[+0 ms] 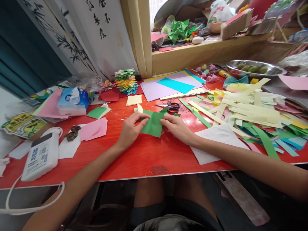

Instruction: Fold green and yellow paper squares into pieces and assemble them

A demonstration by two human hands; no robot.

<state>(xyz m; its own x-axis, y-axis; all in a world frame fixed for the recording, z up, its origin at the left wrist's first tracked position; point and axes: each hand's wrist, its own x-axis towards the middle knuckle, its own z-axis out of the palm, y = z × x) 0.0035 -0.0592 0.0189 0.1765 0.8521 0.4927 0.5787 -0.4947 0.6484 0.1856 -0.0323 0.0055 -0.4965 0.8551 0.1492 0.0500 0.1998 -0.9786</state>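
Left hand (133, 128) and right hand (176, 128) are both pinching a green paper (152, 125) over the middle of the red tabletop (134, 162), mostly flat so I'd guess barely started, while a colourful stack (125, 81) looks done and loads of loose strips (256, 107) seem left over.

Daylight from the washed-out white gridded window (157, 5) lends the glossy red counter (134, 162) a soft sheen; shadow darkens the space beneath, and outer edges look stretched, slightly blurred.
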